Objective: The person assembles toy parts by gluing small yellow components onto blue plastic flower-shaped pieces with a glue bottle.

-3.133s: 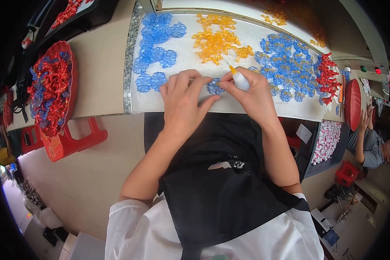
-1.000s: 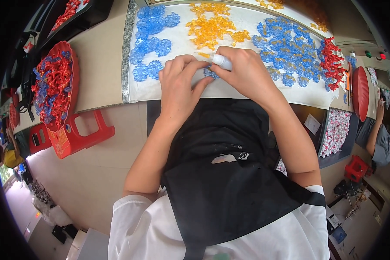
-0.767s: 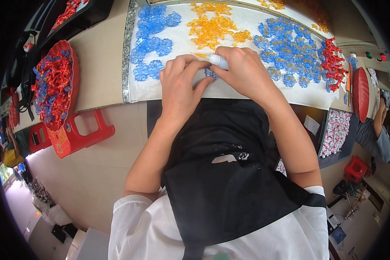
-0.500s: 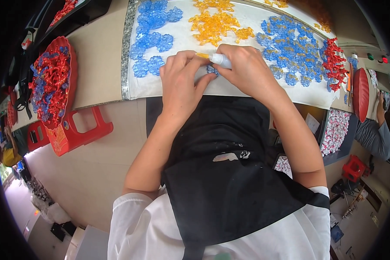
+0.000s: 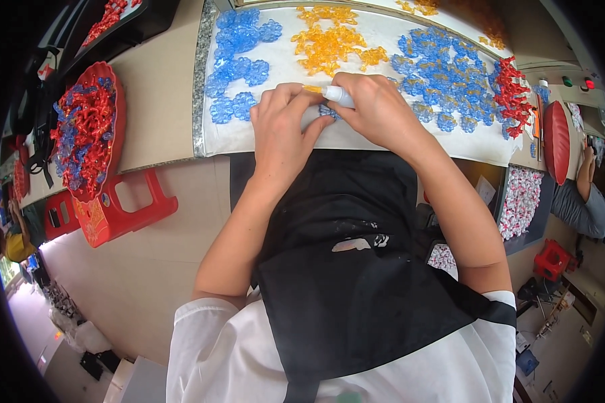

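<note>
Left hand (image 5: 279,127) pinches a half-hidden blue flower (image 5: 327,111) — right hand (image 5: 378,111) grips a white bottle (image 5: 339,96).

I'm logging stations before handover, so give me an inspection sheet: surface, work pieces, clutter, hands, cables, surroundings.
Surface: white sheet over part of the counter.
Work pieces: blue pieces at left, amber pieces in the middle, blue-and-amber pieces toward the right, red pieces at the right end; one blue flower-shaped piece between the hands.
Clutter: red scalloped tray heaped with red and blue pieces at left; red oval tray at right.
Left hand: at the flower-shaped piece; contact partly hidden.
Right hand: holds a white bottle, its yellow tip pointing left.
Cables: none identifiable; far left too dark to tell.
Surroundings: red stool at left; white-and-pink pieces and another person's grey sleeve at right.
</note>
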{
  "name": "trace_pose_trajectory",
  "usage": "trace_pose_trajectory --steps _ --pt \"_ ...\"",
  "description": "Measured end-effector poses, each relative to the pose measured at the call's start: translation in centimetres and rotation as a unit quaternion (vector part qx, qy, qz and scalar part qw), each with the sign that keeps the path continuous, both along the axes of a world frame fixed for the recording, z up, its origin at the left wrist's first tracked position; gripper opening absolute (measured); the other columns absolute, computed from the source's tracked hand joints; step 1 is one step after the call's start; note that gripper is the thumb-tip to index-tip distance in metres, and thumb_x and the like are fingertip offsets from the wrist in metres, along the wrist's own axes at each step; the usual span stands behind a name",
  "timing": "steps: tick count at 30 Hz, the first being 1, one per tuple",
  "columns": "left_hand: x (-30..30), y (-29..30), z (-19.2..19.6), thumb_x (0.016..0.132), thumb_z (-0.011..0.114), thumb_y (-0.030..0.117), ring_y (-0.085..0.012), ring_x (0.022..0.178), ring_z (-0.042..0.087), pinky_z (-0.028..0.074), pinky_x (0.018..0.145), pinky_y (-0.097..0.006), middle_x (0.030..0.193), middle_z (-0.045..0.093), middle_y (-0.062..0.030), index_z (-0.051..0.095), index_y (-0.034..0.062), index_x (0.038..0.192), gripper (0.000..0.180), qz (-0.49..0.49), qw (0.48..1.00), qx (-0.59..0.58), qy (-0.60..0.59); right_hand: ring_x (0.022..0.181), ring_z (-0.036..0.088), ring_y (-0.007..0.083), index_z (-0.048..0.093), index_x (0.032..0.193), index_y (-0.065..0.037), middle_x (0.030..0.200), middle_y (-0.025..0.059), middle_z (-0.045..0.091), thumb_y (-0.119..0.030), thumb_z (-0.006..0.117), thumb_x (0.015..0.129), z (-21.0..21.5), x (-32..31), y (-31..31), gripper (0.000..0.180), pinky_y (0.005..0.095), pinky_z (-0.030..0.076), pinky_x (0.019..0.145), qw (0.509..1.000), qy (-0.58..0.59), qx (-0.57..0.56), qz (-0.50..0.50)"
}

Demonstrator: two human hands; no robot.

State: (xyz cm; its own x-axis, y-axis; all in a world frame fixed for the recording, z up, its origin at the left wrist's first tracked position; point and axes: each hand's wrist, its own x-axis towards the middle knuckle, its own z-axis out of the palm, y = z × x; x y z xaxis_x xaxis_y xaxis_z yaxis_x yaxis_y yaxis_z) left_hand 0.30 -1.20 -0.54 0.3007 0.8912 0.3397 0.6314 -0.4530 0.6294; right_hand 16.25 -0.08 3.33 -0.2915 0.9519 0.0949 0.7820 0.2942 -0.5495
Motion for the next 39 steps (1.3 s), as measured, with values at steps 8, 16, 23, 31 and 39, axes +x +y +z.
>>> trace_pose_trajectory --steps 8,16,23,31,39 --pt "0.0 0.2 0.2 0.066 0.076 0.016 -0.0212 0.090 0.050 0.034 0.077 -0.032 0.096 0.056 -0.0025 0.066 0.0095 0.091 0.027 -0.002 1.000 -0.005 0.000 0.076 0.061 0.0364 0.061 0.090 0.001 0.078 0.0210 0.063 -0.014 0.067 0.074 0.3 0.6 0.3 0.023 0.0416 0.048 0.069 1.000 0.028 -0.014 -0.001" --pt "0.9 0.0 1.0 0.066 0.076 0.014 -0.0214 0.094 0.050 0.035 0.080 -0.033 0.098 0.055 -0.0030 0.065 0.0115 0.095 0.031 -0.075 0.997 -0.031 0.015 0.070 0.061 0.0160 0.060 0.095 -0.001 0.076 0.0087 0.064 -0.014 0.068 0.079 3.5 6.9 -5.0 0.023 0.0256 0.045 0.063 0.949 0.238 -0.002 -0.208" --pt "5.3 2.2 1.0 0.069 0.073 0.014 -0.0234 0.097 0.051 0.037 0.082 -0.035 0.102 0.055 -0.0047 0.064 0.0097 0.097 0.030 -0.195 0.981 -0.002 0.010 0.069 0.052 0.0051 0.061 0.093 -0.001 0.076 0.0009 0.060 -0.006 0.066 0.079 3.1 9.6 -9.7 0.016 0.0191 0.040 0.063 0.875 0.341 -0.024 -0.342" --pt "6.9 5.4 1.5 0.073 0.070 0.014 -0.0239 0.101 0.051 0.038 0.086 -0.035 0.105 0.058 -0.0052 0.064 0.0104 0.099 0.027 -0.226 0.974 0.023 0.029 0.073 0.059 0.0105 0.061 0.090 -0.001 0.077 0.0067 0.063 -0.006 0.066 0.079 0.4 7.6 -9.9 0.014 0.0242 0.046 0.068 0.906 0.327 -0.094 -0.251" --pt "5.5 7.0 0.4 0.078 0.065 0.014 -0.0239 0.108 0.052 0.035 0.096 -0.039 0.110 0.062 -0.0013 0.065 0.0118 0.103 0.025 -0.166 0.964 0.148 0.143 0.071 0.061 0.0125 0.060 0.090 -0.001 0.076 0.0074 0.064 -0.008 0.067 0.078 -0.2 5.9 -9.4 0.015 0.0247 0.046 0.066 0.913 0.331 -0.102 -0.215"
